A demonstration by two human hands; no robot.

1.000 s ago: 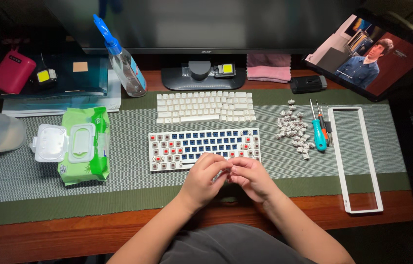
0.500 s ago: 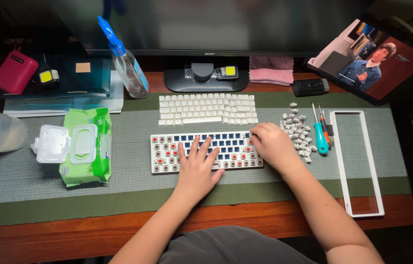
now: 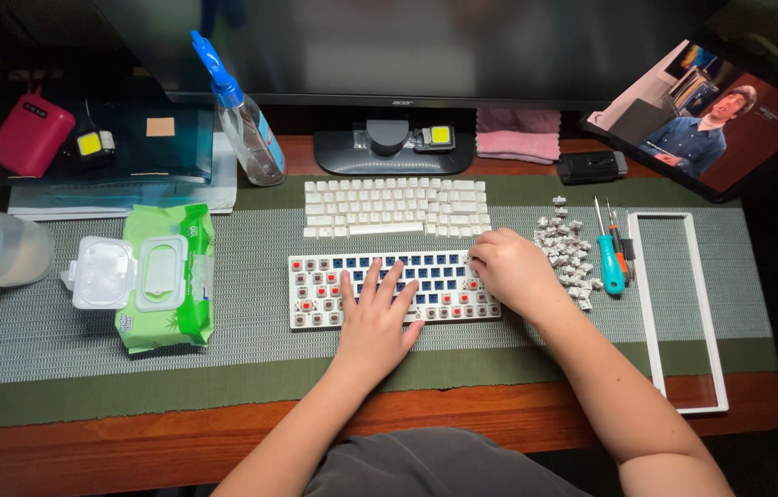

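While the left hand [image 3: 375, 317] lies flat on the keyboard [image 3: 315, 285], fingers spread and released, it appears to steady the board against the mat [image 3: 242, 340]. The right hand [image 3: 510, 270] rests at the board's upper right corner with fingers curled inward; whether they pinch a switch cannot be told, since the fingertips are hidden. The keyboard sits centred on the mat, directly before the person, with its keycaps off so that the switch sockets are exposed; some sockets hold switches, others show bare blue plate.

Removed keycaps [image 3: 396, 206] are laid out in rows just behind the board, in keyboard order, probably to preserve their layout. Loose switches [image 3: 568, 253] form one pile just right of the board, within reach of the right hand; their number is too great to count. Two screwdrivers [image 3: 610, 258] lie beside the pile, touching each other. One white frame [image 3: 679, 313] lies at the far right, well apart from the work area.

One wipes pack [image 3: 168, 276], lid open, lies to the left. One spray bottle [image 3: 246, 124] stands near the monitor [image 3: 389, 46]. One tablet [image 3: 711, 110] leans at the upper right.
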